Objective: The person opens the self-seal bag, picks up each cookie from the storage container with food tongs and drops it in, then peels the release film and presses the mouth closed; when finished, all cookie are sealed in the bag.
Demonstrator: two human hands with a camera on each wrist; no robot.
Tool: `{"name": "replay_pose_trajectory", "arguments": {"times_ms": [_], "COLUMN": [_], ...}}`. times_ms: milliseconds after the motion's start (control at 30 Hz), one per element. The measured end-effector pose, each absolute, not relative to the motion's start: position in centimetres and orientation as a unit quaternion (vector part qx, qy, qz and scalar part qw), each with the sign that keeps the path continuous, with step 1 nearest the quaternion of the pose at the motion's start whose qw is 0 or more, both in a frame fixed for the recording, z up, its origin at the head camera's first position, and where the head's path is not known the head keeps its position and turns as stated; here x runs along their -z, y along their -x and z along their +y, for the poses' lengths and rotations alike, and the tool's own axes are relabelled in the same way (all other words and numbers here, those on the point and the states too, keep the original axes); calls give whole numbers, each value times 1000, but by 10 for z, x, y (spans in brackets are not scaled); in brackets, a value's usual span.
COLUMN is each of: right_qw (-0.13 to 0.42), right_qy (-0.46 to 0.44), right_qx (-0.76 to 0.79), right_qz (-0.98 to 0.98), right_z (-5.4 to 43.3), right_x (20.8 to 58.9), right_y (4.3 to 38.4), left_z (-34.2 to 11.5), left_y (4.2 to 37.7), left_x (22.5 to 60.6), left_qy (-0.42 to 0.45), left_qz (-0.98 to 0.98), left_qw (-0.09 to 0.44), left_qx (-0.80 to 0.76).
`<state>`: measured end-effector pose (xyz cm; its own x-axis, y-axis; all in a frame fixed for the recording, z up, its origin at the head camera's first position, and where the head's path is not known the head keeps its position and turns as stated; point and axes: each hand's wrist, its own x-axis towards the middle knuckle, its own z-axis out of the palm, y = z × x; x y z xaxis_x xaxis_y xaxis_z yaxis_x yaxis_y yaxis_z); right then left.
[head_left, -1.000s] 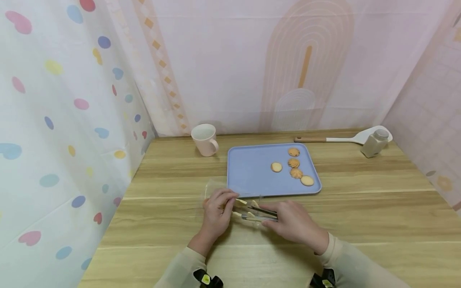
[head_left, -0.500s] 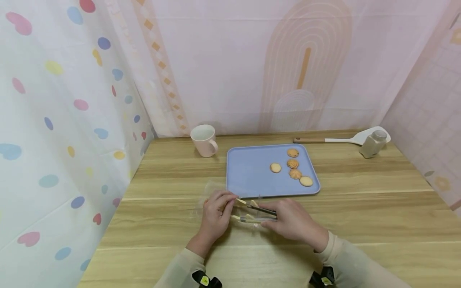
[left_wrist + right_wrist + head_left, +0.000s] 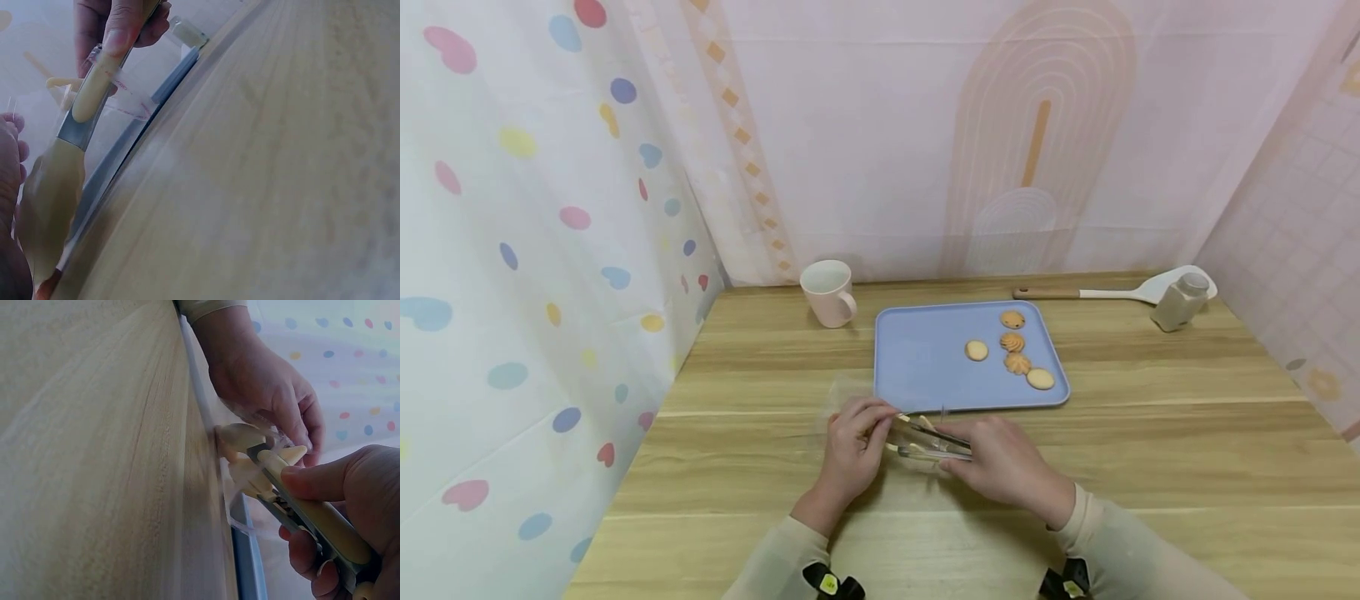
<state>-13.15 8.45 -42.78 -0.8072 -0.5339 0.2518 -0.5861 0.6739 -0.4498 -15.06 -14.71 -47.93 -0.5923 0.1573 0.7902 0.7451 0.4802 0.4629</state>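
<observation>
In the head view, the left hand (image 3: 852,446) pinches a clear bag (image 3: 844,393), near side of the blue tray (image 3: 921,354); the right hand (image 3: 1011,462) grips tongs (image 3: 934,454). In the left wrist view, the bag's printed edge crosses the tongs; I cannot tell the left fingers. In the right wrist view, right fingers are curled round the tongs.
</observation>
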Motion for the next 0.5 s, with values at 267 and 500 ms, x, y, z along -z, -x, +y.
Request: {"name": "replay_pose_trajectory", "arguments": {"times_ms": [267,500], "right_qw": [85,81], "right_qy": [-314,-308], "right_qx": [-256,-251], "right_qz": [-910,-914], "right_z": [77,64], "right_x": [429,433], "right_y": [132,133], "left_z": [-148,-147], "left_y": [152,151], "left_x": [480,479], "left_qy": [285,293], "left_qz": [-779,-773], "left_qw": [354,347], "left_qx": [431,443]}}
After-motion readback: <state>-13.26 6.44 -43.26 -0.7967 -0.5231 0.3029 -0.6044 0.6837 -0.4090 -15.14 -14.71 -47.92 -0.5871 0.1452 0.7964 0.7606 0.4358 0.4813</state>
